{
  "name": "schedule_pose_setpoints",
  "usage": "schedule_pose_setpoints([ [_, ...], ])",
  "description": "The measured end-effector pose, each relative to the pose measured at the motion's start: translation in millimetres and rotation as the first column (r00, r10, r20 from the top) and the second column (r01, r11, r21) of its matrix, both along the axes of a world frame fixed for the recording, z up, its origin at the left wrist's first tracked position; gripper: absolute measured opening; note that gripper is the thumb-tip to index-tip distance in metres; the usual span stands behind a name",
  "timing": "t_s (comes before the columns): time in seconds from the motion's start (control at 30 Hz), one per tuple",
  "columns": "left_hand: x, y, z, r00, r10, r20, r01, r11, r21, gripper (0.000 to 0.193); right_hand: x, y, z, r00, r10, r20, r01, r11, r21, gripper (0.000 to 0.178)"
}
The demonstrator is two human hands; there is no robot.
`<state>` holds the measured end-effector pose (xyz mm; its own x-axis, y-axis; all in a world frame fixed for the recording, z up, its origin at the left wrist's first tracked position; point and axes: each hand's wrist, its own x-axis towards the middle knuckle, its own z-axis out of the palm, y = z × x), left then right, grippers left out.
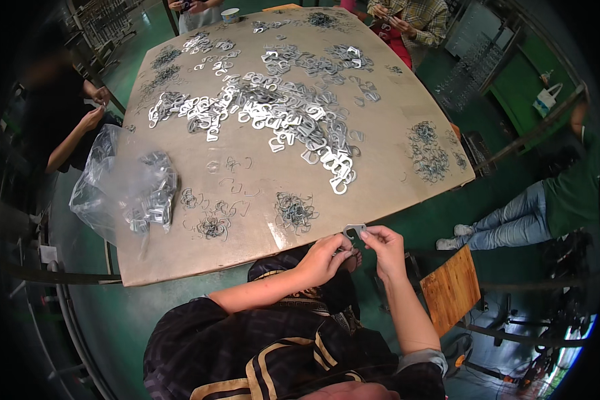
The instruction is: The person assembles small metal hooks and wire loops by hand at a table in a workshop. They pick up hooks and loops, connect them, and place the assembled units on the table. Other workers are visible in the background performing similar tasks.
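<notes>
At the table's near edge, my right hand (385,248) pinches a flat silver metal hook piece (354,227) between thumb and fingers. Close beside it, my left hand (327,259) is closed, its fingertips together just below the hook piece. What the left fingers hold is too small to make out. On the table (247,193), a pile of bent wire clips (295,211) lies nearest to my hands, with another wire clip pile (212,227) to its left. A long heap of similar silver hook pieces (273,110) spreads across the middle.
A clear plastic bag (107,180) with metal pieces lies at the table's left edge. More wire clips (428,157) lie at the right. Several people stand around the table, one in a plaid shirt (428,20). A wooden board (451,290) is at my right, below table height.
</notes>
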<state>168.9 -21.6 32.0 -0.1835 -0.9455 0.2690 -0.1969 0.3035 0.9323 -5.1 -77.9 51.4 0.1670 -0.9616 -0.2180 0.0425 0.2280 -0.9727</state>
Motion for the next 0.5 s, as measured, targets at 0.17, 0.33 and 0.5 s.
schedule_pose_setpoints([
  [0.17, -6.3, -0.7, 0.1, 0.998, 0.052, 0.044, -0.05, 0.997, -0.064, 0.013, -2.2, 23.3, -3.3, 0.997, -0.081, 0.017, 0.082, 0.996, -0.042, 0.009],
  [0.33, -4.3, 2.3, 1.4, 0.997, 0.043, 0.062, -0.041, 0.999, -0.032, 0.014, 1.9, 36.1, -7.9, 0.998, -0.053, -0.032, 0.05, 0.995, -0.086, 0.01],
  [0.5, -3.2, 6.9, -6.2, 0.984, 0.088, 0.157, -0.08, 0.995, -0.055, 0.015, 4.6, 45.8, -4.2, 0.995, -0.051, -0.083, 0.036, 0.985, -0.168, 0.011],
])
